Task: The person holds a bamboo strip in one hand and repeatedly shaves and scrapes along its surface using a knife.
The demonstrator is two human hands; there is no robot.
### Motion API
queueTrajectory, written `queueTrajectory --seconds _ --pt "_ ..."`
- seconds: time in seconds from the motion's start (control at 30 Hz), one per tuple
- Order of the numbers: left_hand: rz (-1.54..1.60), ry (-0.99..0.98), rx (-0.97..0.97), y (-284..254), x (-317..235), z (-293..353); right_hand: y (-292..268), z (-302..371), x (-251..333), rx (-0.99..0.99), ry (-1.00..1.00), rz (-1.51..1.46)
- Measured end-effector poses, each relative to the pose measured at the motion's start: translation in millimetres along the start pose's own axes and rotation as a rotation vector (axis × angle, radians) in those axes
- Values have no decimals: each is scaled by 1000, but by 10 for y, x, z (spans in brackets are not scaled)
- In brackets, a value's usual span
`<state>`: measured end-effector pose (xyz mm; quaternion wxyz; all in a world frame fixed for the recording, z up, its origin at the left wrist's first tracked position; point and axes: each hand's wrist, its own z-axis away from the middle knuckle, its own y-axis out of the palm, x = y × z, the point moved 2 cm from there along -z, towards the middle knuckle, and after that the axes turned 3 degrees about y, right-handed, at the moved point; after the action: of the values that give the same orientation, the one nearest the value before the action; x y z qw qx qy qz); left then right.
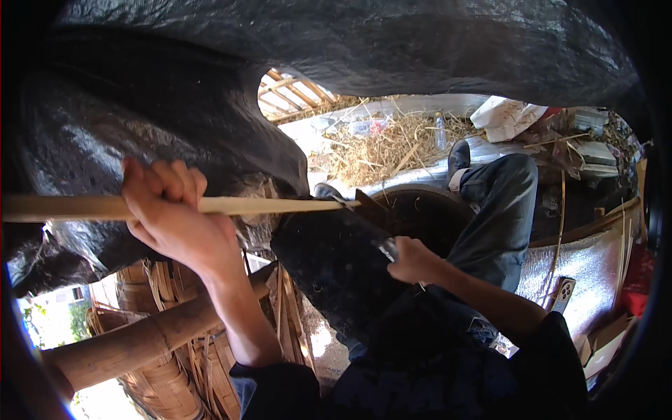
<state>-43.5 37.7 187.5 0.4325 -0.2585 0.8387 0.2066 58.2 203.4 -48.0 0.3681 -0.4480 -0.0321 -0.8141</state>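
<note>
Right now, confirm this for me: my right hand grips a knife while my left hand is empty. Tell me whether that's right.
Not quite: the left hand is not empty. The head view shows it closed around a pale bamboo strip. The right hand does grip a knife, as you said.

Head view: worn up high, fisheye-wide
Facing: we're looking down on left hand (pixel 183 222), right hand (pixel 414 261)
Range: really close in!
</note>
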Motion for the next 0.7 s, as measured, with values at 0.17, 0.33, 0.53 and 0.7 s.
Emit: queueTrajectory --seconds 0.17,0.33,0.53,0.7 --pt "-51 31 -36 -76 -56 -16 -327 92 -62 26 -13 -11" --pt "110 -77 165 -188 31 -155 -602 354 438 -179 -364 -82" --pt "449 -363 700 -316 37 -243 -362 515 393 -295 -506 -74" --pt "338 -339 437 -325 -2 -146 -234 722 554 -269 -559 -170"
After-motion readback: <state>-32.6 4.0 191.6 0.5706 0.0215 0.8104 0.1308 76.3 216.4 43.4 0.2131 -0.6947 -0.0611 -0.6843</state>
